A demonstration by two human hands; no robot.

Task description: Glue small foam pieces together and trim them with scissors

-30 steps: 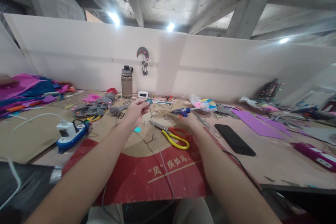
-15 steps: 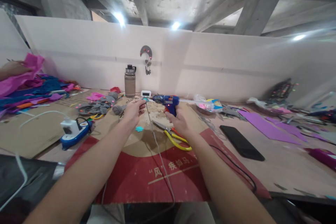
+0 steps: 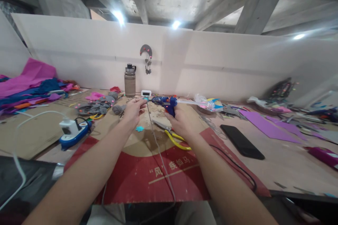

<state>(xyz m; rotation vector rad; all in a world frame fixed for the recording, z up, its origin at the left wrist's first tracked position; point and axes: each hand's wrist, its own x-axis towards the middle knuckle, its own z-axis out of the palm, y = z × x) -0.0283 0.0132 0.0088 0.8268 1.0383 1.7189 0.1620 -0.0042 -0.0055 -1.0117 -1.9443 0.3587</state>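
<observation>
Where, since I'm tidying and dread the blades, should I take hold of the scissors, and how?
I'd take the scissors by the near yellow handle, coming from the near side: its curve bows that way, while the blades point away, toward the far left. The right forearm covers the handles' right end, so the exposed curve looks easiest to pinch.

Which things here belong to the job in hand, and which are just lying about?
In use, by the look of it:
- glue gun, in the right hand
- small teal piece and grey cord, at the left hand

Apparently just lying about:
- phone
- bottle
</observation>
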